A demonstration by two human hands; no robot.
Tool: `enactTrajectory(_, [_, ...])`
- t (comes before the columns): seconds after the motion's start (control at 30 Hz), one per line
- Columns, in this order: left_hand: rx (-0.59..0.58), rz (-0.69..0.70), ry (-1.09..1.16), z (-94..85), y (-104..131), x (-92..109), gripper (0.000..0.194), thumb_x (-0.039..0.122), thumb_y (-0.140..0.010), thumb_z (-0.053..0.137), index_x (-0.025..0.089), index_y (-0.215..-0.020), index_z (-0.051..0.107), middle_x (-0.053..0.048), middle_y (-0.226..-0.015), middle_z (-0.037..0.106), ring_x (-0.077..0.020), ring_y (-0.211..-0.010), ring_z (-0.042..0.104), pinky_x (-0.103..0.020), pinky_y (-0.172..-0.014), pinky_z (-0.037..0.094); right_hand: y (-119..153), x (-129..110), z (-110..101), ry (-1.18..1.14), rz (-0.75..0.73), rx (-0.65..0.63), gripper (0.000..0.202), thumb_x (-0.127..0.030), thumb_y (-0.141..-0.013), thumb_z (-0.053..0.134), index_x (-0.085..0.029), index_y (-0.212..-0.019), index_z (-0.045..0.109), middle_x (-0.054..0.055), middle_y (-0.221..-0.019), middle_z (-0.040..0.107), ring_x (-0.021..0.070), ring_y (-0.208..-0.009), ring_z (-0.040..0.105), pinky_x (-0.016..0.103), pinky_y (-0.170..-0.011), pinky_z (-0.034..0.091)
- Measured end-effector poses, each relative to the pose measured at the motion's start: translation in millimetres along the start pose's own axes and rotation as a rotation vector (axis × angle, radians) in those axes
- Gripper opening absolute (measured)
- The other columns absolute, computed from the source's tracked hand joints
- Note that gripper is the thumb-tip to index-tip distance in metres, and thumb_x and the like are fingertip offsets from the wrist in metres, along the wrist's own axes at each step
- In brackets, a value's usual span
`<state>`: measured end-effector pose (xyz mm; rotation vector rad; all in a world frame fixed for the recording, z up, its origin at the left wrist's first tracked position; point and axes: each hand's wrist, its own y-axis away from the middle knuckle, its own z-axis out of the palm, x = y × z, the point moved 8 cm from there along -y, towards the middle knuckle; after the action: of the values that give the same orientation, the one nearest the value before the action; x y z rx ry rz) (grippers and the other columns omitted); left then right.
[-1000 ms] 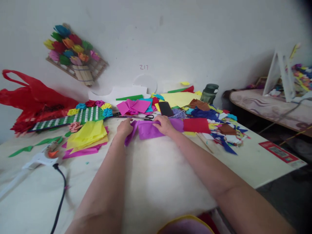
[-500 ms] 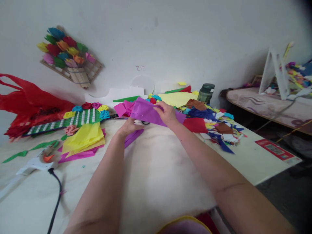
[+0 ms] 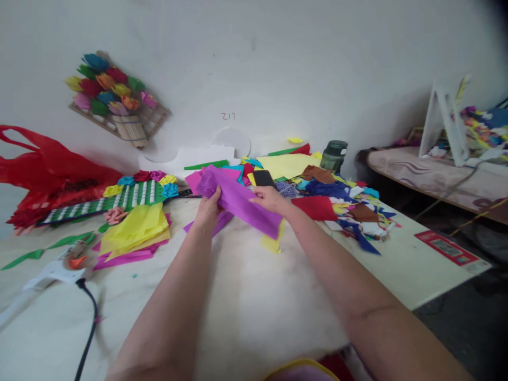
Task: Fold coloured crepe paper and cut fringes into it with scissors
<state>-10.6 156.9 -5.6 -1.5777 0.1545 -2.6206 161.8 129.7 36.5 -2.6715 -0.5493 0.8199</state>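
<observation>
A long strip of purple paper (image 3: 244,205), perhaps crepe paper, slants between my hands, its right end lower and closer to me. My left hand (image 3: 210,209) is closed on its left end, thumb on top. My right hand (image 3: 269,199) pinches the upper edge farther right. Beneath the right end a yellow paper scrap (image 3: 271,244) pokes out on the table. More purple paper (image 3: 222,224) lies under the strip, beside my left hand. Just beyond my right hand are a dark phone (image 3: 263,179) and a bundle of bluish yarn (image 3: 286,189).
Yellow sheets (image 3: 137,228) lie at left near a power strip (image 3: 63,270) with a black cord. Paper roses edge a green-and-white board (image 3: 107,202) beside a red bag (image 3: 51,172). At right are coloured scraps (image 3: 357,211) and a dark green bottle (image 3: 334,156).
The purple strip's right end has swung down toward me, uncovering the phone and yarn. My left hand has shifted its hold on the left end. The yellow scrap now shows below the strip.
</observation>
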Motion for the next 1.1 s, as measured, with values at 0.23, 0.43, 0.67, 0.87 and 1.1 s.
enactTrajectory(0.23, [0.065,0.001,-0.312,-6.4,-2,-2,0.049,0.052,-0.081,0.044,0.021,-0.118,0.046,-0.008,-0.104,0.063,-0.0194,-0.093,0.06,-0.028,-0.068,0.053,2,13,-3,-0.085,0.023,-0.019,0.024,-0.036,-0.075,0.051,-0.015,-0.063,0.055,-0.004,-0.058,0.043,0.0086,-0.056,0.038,0.02,-0.053,0.025])
enactTrajectory(0.43, [-0.032,-0.108,-0.259,-12.4,0,4,0.037,0.037,-0.073,0.059,0.017,-0.103,0.056,-0.007,-0.088,0.066,-0.0186,-0.079,0.063,-0.028,-0.064,0.054,8,30,-11,-0.002,-0.001,-0.163,0.026,-0.039,-0.073,0.052,-0.015,-0.065,0.061,-0.004,-0.057,0.048,0.0091,-0.057,0.04,0.021,-0.054,0.028])
enactTrajectory(0.67, [-0.197,-0.429,-0.396,-21.0,9,-7,0.02,0.019,-0.061,0.071,0.011,-0.076,0.062,-0.008,-0.069,0.065,-0.0161,-0.059,0.062,-0.025,-0.055,0.054,13,39,-9,0.119,0.048,-0.259,0.026,-0.038,-0.074,0.053,-0.016,-0.064,0.061,-0.003,-0.055,0.049,0.0089,-0.052,0.039,0.021,-0.051,0.028])
enactTrajectory(0.87, [-0.237,-0.445,-0.465,-17.0,13,-7,0.023,0.019,-0.062,0.07,0.014,-0.083,0.063,-0.009,-0.076,0.068,-0.0192,-0.064,0.065,-0.027,-0.056,0.054,11,35,-17,0.419,0.191,-0.032,0.021,-0.034,-0.076,0.055,-0.021,-0.089,0.065,0.006,-0.084,0.064,0.0183,-0.077,0.055,0.026,-0.064,0.036])
enactTrajectory(1.1, [-0.16,-0.302,-0.666,-6.2,27,-7,0.015,0.02,-0.068,0.066,0.011,-0.076,0.056,-0.007,-0.053,0.062,-0.0162,-0.046,0.06,-0.023,-0.045,0.047,23,2,-20,0.434,0.037,0.163,0.023,-0.024,-0.08,0.048,-0.019,-0.095,0.065,0.008,-0.095,0.065,0.0193,-0.089,0.056,0.028,-0.076,0.038])
